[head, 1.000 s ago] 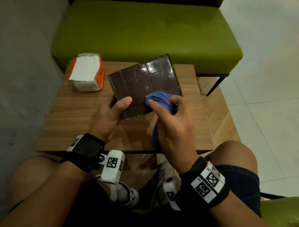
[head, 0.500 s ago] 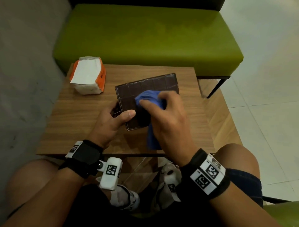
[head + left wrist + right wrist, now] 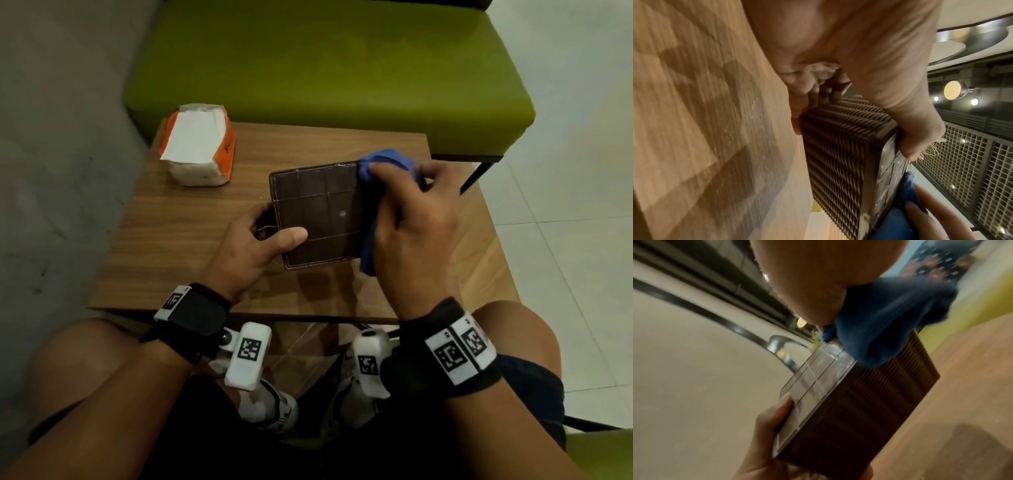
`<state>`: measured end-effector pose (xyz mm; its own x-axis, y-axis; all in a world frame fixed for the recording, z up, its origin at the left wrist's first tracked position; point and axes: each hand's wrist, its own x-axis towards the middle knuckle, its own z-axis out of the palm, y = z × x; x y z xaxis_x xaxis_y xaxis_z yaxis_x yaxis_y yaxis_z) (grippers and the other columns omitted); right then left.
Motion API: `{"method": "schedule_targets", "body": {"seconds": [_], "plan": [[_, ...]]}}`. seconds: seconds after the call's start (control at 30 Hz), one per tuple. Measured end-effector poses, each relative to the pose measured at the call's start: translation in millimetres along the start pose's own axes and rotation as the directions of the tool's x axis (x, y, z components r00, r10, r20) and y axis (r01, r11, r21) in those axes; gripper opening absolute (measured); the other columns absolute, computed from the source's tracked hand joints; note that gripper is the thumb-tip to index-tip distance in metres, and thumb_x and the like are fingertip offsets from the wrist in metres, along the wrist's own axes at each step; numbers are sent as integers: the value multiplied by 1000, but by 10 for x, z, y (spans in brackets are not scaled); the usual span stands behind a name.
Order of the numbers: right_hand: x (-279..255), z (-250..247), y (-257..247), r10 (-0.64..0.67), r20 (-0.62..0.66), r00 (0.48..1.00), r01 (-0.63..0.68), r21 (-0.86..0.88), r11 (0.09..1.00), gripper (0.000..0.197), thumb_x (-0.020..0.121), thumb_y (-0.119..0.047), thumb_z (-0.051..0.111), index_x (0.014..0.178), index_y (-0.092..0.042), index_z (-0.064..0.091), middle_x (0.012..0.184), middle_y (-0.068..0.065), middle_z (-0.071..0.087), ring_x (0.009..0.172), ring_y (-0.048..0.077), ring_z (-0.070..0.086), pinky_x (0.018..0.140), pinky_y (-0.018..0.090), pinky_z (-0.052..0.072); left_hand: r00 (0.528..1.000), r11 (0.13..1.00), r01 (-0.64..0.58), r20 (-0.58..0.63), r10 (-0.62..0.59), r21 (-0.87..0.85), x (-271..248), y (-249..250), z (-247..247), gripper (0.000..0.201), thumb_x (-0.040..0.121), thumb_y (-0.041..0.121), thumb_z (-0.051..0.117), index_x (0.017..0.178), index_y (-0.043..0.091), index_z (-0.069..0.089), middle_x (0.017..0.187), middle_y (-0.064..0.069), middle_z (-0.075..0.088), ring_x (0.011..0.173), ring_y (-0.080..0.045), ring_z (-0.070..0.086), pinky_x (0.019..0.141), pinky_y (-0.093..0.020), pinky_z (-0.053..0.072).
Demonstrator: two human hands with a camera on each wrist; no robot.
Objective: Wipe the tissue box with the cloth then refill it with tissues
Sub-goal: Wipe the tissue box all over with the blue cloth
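At frame centre on the wooden counter (image 3: 191,240), our left hand (image 3: 251,250) grips the dark brown ribbed tissue box (image 3: 318,212) while our right hand (image 3: 416,219), fingers clenched around the crumpled blue cloth (image 3: 383,161), presses it onto the box's upper right corner.

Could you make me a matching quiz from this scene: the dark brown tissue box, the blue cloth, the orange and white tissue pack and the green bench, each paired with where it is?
1. dark brown tissue box
2. blue cloth
3. orange and white tissue pack
4. green bench

A. behind the wooden table
B. gripped by the left hand
C. on the table's far left corner
D. bunched in the right hand

Pairs: 1-B, 2-D, 3-C, 4-A
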<state>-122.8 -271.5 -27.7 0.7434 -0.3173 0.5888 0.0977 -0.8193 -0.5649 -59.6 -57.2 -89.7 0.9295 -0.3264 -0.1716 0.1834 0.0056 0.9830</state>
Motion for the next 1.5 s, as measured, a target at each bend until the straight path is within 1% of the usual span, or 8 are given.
{"method": "schedule_targets", "body": {"seconds": [0.3, 0.6, 0.77, 0.9, 1.03, 1.2, 1.4, 1.5], "plan": [[-393, 90, -358, -247, 265, 932, 247, 33, 968, 27, 103, -13, 64, 127, -10, 75, 124, 25, 57, 110, 34, 57, 83, 37, 54, 998, 1000, -24, 58, 23, 20, 23, 14, 34, 71, 74, 40, 84, 137, 16, 66, 130, -9, 76, 124, -28, 71, 106, -49, 57], [-194, -42, -74, 30, 40, 999, -28, -49, 998, 31, 102, -6, 61, 130, -12, 74, 125, 20, 55, 114, 29, 57, 89, 30, 49, 1000, 993, 17, -4, -17, -119, -46, 59, 79, 68, 78, 41, 82, 138, 13, 67, 133, -11, 75, 125, -32, 72, 104, -48, 59], [-825, 123, -490, -147, 283, 948, 144, 32, 989, 30, 104, -14, 63, 132, -12, 72, 130, 21, 54, 113, 28, 56, 86, 31, 53, 997, 984, 62, -38, -69, -168, -72, 61, 129, 57, 82, 58, 83, 110, 9, 73, 101, -11, 80, 92, -26, 78, 85, -46, 60], [-938, 117, -282, -232, 417, 879, 227, 63, 972, 33, 100, -11, 70, 132, -11, 71, 130, 19, 54, 113, 32, 58, 84, 40, 55, 996, 955, 78, -26, -89, -286, -68, 134, 119, 80, 80, 55, 87, 139, 5, 66, 132, -23, 73, 125, -43, 69, 111, -56, 53], [-618, -132, 166, -72, 227, 971, 76, -7, 997, 33, 98, -2, 61, 127, -10, 76, 124, 22, 55, 110, 31, 58, 89, 30, 50, 997, 966, 23, -61, -40, -258, -43, 235, 41, 74, 81, 49, 76, 141, 9, 64, 130, -14, 77, 122, -30, 74, 95, -35, 63], [-543, -310, 14, -64, 60, 996, 60, 66, 996, 37, 94, 9, 65, 125, -8, 77, 119, 23, 54, 108, 28, 56, 93, 24, 46, 995, 972, 0, -94, -23, -237, 11, 175, 91, 64, 86, 49, 75, 139, 12, 68, 131, -14, 76, 125, -32, 72, 109, -48, 54], [-606, -7, -129, -275, 257, 927, 274, 38, 961, 30, 104, -10, 63, 131, -9, 74, 130, 23, 54, 115, 31, 57, 89, 37, 54, 998, 986, 17, -64, -28, -166, 16, 175, 161, 57, 84, 49, 78, 125, 10, 73, 116, -13, 80, 109, -30, 77, 99, -49, 58], [-365, -91, 169, -94, 68, 993, 95, -8, 995, 32, 98, 0, 66, 127, -7, 75, 123, 23, 56, 111, 21, 52, 88, 33, 51, 996, 982, 5, -86, -21, -186, -13, 205, 88, 54, 83, 47, 77, 130, 22, 72, 131, -11, 77, 123, -30, 73, 107, -49, 55]]}}
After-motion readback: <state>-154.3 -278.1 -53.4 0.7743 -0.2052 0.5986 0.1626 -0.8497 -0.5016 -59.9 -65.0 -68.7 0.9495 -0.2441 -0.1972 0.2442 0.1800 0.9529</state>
